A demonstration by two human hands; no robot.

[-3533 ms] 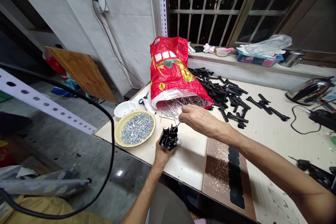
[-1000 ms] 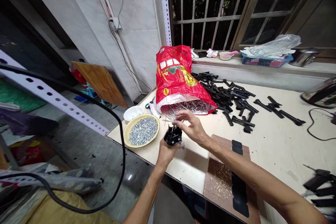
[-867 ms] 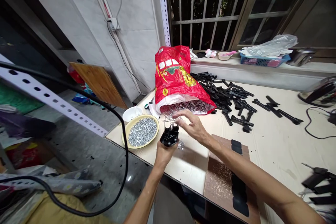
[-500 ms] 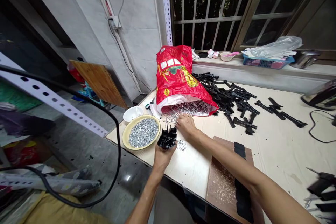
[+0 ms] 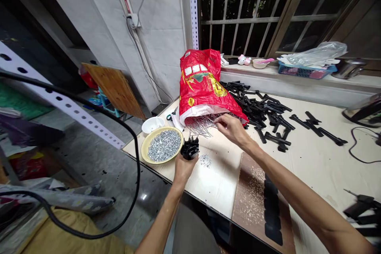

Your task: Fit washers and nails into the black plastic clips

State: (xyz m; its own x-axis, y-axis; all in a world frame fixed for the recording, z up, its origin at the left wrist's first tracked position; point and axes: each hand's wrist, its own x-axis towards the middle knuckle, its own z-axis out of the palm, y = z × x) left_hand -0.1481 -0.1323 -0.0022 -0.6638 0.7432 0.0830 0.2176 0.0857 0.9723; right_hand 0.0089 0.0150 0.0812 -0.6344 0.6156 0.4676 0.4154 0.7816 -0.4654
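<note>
My left hand (image 5: 183, 164) is closed around a cluster of black plastic parts (image 5: 190, 147), held upright above the table just right of a yellow bowl (image 5: 144, 151) of small shiny metal nuts (image 5: 165, 145). At the mouth of a red printed bag (image 5: 199, 79), the fingers of my right hand (image 5: 232, 127) are pinched together on what looks like a thin metal rod. Many long thin metal rods (image 5: 202, 127) spill out of that bag onto the tabletop. A small patch of loose nuts (image 5: 205, 161) lies between my two hands.
A white bowl (image 5: 152, 124) and scissors (image 5: 172, 115) sit behind the yellow bowl. Black plastic parts (image 5: 262, 107) are heaped right of the bag. A brown board (image 5: 248, 202) bearing black pads (image 5: 272, 214) lies at the front. A black cable (image 5: 137, 166) hangs at the left.
My right hand has moved right and slightly away from me, along the bag's mouth. My left hand still grips the black parts, which are now tilted differently.
</note>
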